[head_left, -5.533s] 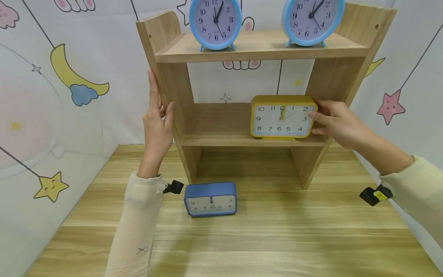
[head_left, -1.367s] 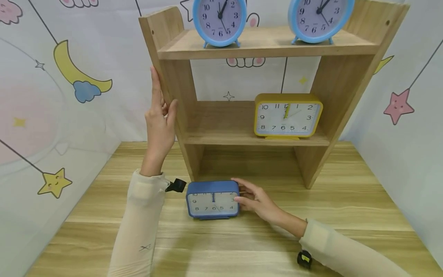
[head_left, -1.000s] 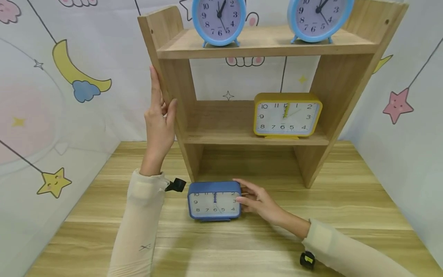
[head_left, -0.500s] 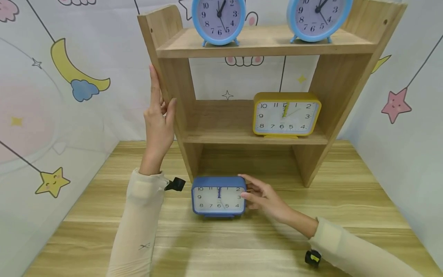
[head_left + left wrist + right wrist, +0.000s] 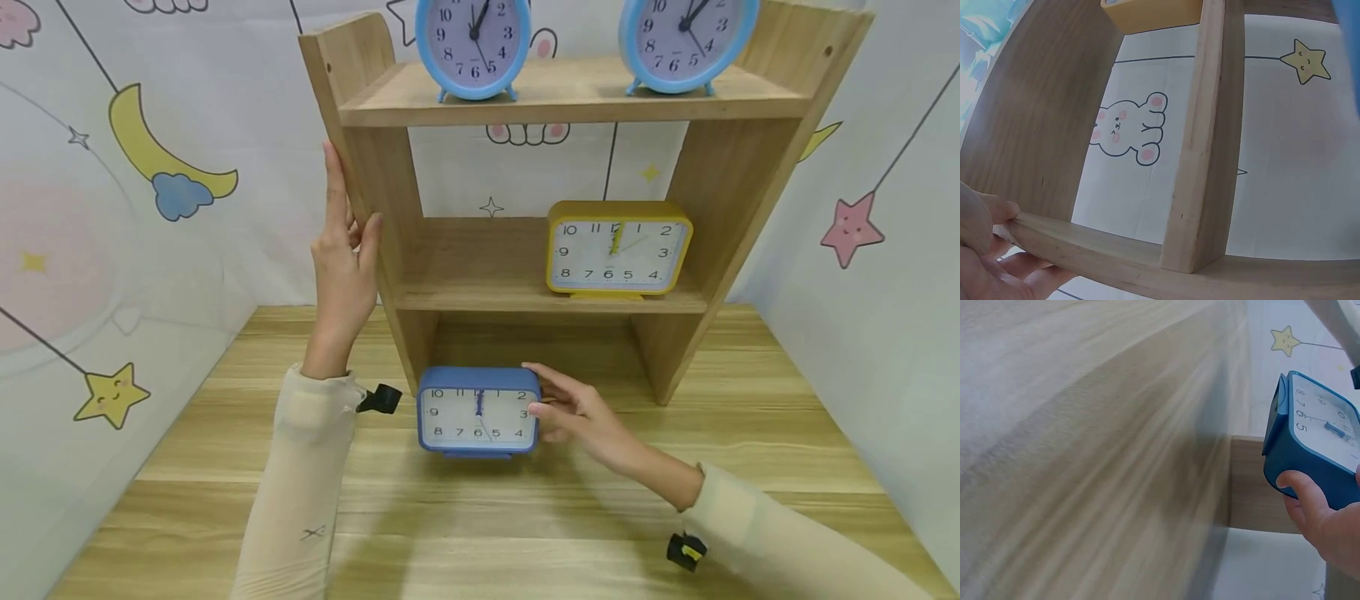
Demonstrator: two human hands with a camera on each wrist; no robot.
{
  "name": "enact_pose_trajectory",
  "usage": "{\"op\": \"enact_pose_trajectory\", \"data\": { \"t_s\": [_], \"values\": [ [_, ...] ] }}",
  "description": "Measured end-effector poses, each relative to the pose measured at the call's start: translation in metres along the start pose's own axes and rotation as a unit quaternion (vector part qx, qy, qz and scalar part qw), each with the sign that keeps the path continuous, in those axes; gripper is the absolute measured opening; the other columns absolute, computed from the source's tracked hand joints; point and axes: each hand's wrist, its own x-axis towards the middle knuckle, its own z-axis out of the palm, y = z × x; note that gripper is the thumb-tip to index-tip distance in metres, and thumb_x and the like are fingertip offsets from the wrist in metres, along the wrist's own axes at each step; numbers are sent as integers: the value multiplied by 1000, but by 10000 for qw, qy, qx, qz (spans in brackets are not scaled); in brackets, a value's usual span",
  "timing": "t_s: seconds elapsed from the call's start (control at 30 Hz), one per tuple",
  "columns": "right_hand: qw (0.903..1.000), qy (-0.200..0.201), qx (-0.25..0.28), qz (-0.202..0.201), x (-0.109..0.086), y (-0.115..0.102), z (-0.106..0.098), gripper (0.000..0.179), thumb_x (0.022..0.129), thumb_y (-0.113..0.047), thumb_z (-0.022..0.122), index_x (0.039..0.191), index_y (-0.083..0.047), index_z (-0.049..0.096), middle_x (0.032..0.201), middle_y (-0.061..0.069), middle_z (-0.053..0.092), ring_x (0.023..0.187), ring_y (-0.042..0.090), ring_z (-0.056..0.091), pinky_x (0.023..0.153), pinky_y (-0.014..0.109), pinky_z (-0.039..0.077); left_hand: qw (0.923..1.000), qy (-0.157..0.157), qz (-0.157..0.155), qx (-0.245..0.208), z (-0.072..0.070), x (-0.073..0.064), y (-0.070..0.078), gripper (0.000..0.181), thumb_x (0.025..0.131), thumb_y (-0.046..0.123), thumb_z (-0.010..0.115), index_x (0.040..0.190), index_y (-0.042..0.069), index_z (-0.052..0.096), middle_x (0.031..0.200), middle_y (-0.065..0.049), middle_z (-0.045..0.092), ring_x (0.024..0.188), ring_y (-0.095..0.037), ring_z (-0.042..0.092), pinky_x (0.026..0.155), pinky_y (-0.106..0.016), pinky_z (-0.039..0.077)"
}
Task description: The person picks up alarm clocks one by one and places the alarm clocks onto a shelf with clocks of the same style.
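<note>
My right hand [image 5: 592, 421] holds a blue rectangular alarm clock [image 5: 478, 412] by its right end, thumb at the front edge. In the right wrist view the clock [image 5: 1322, 434] is raised off the tabletop, its dial facing out. At the left side panel of a wooden shelf [image 5: 562, 112], my left hand [image 5: 345, 258] grips the panel's edge. The left wrist view has the thumb and fingers of that hand [image 5: 1007, 256] on either side of the board. A yellow rectangular clock [image 5: 618, 250] stands upright on the middle shelf, toward the right.
Two round light-blue clocks, one left [image 5: 474, 42] and one right [image 5: 686, 42], stand on the top shelf, cut off by the frame. Beneath the shelf lies a wood-grain table [image 5: 525, 533]. White printed wall sheets [image 5: 262, 100] enclose the back and sides.
My right hand has left the yellow clock and taken hold of the blue one, then moved it up and slightly right off the table. The left hand stays on the side panel.
</note>
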Motion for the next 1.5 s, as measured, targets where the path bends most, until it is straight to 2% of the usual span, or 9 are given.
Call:
{"op": "enact_pose_trajectory", "data": {
  "t_s": [0.2,0.63,0.73,0.8,0.87,0.97,1.1,1.33,1.5],
  "values": [
    [9999,-57,36,-141,2,-13,-2,58,100,-8,60,154,-13,39,139,24,52,114,35,60,78,51,56,10000,-6,-29,25,0,0,-1,72,104,16,53,162,21,10,161,18,20,102,-27,60,92,-41,52],
    [9998,-52,64,-157,7,-39,-2,57,101,-5,58,154,-12,38,137,24,52,114,34,60,80,47,57,10000,14,23,92,0,-2,-2,72,104,16,53,162,20,10,161,15,19,108,-28,60,95,-44,50],
    [9997,-21,-75,-216,9,-48,-2,57,101,-5,58,154,-13,39,136,23,54,113,33,60,79,46,57,9999,38,-51,134,-1,-3,-2,72,104,18,52,162,21,10,162,14,19,87,-27,60,85,-32,53],
    [9997,1,-126,-231,11,-55,-2,57,101,-6,58,154,-15,39,134,22,55,112,32,61,79,46,57,9998,64,-98,162,-2,-3,-2,72,104,19,52,162,22,9,157,6,36,72,-26,52,72,-25,48],
    [9997,6,-118,-237,14,-61,-3,57,101,-6,58,154,-15,39,133,22,56,112,32,61,80,48,57,9997,82,-125,175,-2,-3,-2,71,104,20,51,162,22,9,134,-4,54,62,-26,36,62,-28,38],
    [9996,10,-77,-270,16,-70,-4,58,101,-5,57,155,-15,38,133,23,55,113,32,61,81,48,56,9998,51,-115,125,-3,-3,-2,71,104,19,52,162,22,10,134,-3,54,70,-25,49,71,-25,47],
    [9993,37,-157,-349,20,-80,-6,58,102,-4,56,155,-14,36,135,23,54,115,33,60,81,46,56,9999,0,-91,43,-2,-2,-3,72,104,17,52,162,24,10,161,18,19,106,-26,60,95,-40,50],
    [9971,147,-612,-419,27,-100,-10,58,102,-11,57,156,-16,36,139,17,53,119,31,58,82,46,56,10000,-1,-56,-57,0,-2,-3,72,104,16,53,162,23,11,160,17,23,126,-20,54,100,-41,46],
    [9948,309,-859,-442,33,-114,-11,58,103,-14,57,156,-21,36,141,14,53,122,28,57,83,47,56,10000,-10,-38,-58,1,-1,-2,72,104,16,53,162,24,10,160,17,22,122,-23,56,99,-40,48]
  ]
}}
